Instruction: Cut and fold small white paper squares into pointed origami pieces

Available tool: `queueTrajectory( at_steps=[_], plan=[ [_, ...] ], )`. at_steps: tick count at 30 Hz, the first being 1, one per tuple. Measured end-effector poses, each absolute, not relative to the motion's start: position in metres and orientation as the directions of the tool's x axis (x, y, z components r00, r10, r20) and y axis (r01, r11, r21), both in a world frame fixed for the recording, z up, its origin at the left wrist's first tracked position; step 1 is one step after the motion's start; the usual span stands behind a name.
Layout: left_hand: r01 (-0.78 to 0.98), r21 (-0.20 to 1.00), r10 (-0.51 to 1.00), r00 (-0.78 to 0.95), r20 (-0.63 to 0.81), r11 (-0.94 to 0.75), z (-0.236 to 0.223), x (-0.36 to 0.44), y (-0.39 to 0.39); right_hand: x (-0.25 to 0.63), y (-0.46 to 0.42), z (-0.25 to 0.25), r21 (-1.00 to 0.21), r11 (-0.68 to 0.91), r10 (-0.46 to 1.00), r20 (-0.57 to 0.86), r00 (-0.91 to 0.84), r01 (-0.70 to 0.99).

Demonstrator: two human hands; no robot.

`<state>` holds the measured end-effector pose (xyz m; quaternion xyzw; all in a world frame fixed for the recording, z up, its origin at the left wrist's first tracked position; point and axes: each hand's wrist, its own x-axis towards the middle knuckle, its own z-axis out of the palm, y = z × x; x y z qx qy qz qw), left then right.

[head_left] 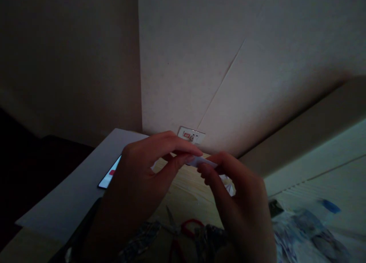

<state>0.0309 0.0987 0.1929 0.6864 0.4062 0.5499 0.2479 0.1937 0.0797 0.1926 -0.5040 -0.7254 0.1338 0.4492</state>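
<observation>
A small folded strip of white paper (195,162) is held up between my two hands, above the wooden table. My left hand (151,163) pinches its left end between thumb and fingers. At the right end, my right hand (233,181) grips it between thumb and forefinger. Under the hands, near my plaid sleeves, lie scissors with red handles (188,228), their blades spread apart. The paper's far side and part of the table are covered by my fingers.
On the left lies a large white sheet (71,186) with a lit phone (106,181) on it. A wall socket (191,135) sits behind my hands. At the lower right are crumpled clear plastic (309,232) and a blue cap (331,206). The scene is dim.
</observation>
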Motion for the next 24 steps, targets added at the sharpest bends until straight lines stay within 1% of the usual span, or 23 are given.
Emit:
queueTrajectory(
  at_steps=[5, 10, 13, 16, 22, 24],
  plan=[
    [0.286, 0.804, 0.848, 0.071, 0.526, -0.522, 0.1931, 0.031, 0.1002, 0.1965, 0.0772, 0.1905, -0.635, 0.44, 0.856, 0.51, -0.084, 0.635],
    [0.24, 0.837, 0.87, 0.104, 0.482, -0.492, 0.1937, 0.0328, 0.1011, 0.1963, 0.0785, 0.1911, -0.628, 0.454, 0.848, 0.522, -0.091, 0.632],
    [0.242, 0.829, 0.863, 0.11, 0.493, -0.504, 0.1937, 0.0321, 0.1008, 0.1963, 0.08, 0.1932, -0.616, 0.465, 0.845, 0.523, -0.111, 0.636],
    [0.256, 0.82, 0.856, 0.08, 0.51, -0.513, 0.1947, 0.0314, 0.0998, 0.1952, 0.0794, 0.1947, -0.624, 0.468, 0.852, 0.507, -0.13, 0.626],
    [0.23, 0.809, 0.837, 0.052, 0.545, -0.541, 0.1952, 0.0321, 0.101, 0.1939, 0.0772, 0.193, -0.633, 0.47, 0.848, 0.518, -0.115, 0.615],
    [0.23, 0.815, 0.843, 0.06, 0.534, -0.532, 0.194, 0.0322, 0.1024, 0.1945, 0.0774, 0.1921, -0.629, 0.48, 0.842, 0.527, -0.118, 0.611]
  ],
)
